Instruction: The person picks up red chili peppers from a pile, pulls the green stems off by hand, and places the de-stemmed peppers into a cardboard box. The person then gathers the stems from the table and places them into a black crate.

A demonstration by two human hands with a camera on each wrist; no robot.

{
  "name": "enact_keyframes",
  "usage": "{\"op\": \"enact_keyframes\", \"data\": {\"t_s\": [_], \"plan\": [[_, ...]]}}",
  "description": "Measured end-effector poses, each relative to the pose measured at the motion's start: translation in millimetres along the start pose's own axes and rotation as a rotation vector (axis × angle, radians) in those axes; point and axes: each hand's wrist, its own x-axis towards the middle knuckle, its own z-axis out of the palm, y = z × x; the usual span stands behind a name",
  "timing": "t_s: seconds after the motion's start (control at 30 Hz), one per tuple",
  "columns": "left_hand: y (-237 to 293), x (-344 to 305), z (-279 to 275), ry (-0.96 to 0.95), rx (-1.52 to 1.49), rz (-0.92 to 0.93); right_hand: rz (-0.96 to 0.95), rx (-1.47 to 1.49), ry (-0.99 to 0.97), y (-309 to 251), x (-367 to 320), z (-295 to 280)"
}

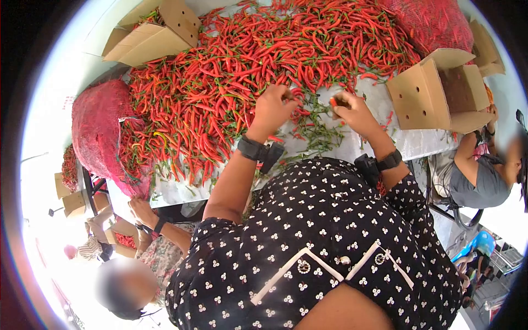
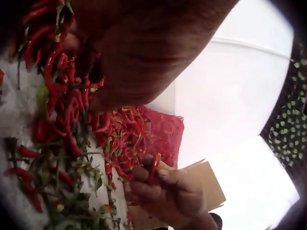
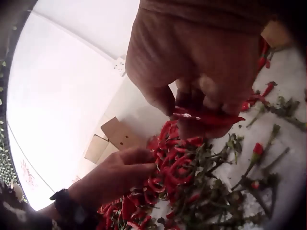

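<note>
My right hand [image 1: 352,113] pinches a red chili pepper [image 3: 204,116] between thumb and fingers, above the white table. In the left wrist view the same pepper stands up from the fingertips of that hand [image 2: 168,189]. My left hand [image 1: 272,111] is bent down to the near edge of the chili heap [image 1: 220,91], fingertips right at some red peppers; I cannot tell whether they grip one. Green stems [image 1: 319,129] with a few red bits lie scattered between and below the two hands. A small group of loose red chilies [image 3: 175,167] lies beside the left fingertips in the right wrist view.
Red mesh sacks of chilies stand at the left [image 1: 102,121] and far right [image 1: 434,25]. A cardboard box [image 1: 418,96] sits on the right of the table, another box [image 1: 159,41] at the back left. One person [image 1: 165,242] is close at left, another [image 1: 484,176] at right.
</note>
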Motion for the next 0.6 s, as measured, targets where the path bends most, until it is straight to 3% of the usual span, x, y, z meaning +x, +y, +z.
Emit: {"op": "enact_keyframes", "data": {"t_s": [0.17,0.3,0.43,0.6], "plan": [[6.6,-14.6,19.3,-0.173,0.193,0.141,0.204,0.109,-0.053,12.8,-2.0,2.3],[9.5,-11.7,27.0,-0.15,0.158,0.15,0.298,0.075,-0.068,4.7,-4.3,9.0],[22.8,-1.6,24.0,-0.106,-0.191,0.016,0.249,0.077,0.045,-3.1,-1.9,13.2],[42.2,6.7,20.0,-0.055,-0.278,0.007,0.145,0.165,0.088,-1.8,15.2,18.8]]}}
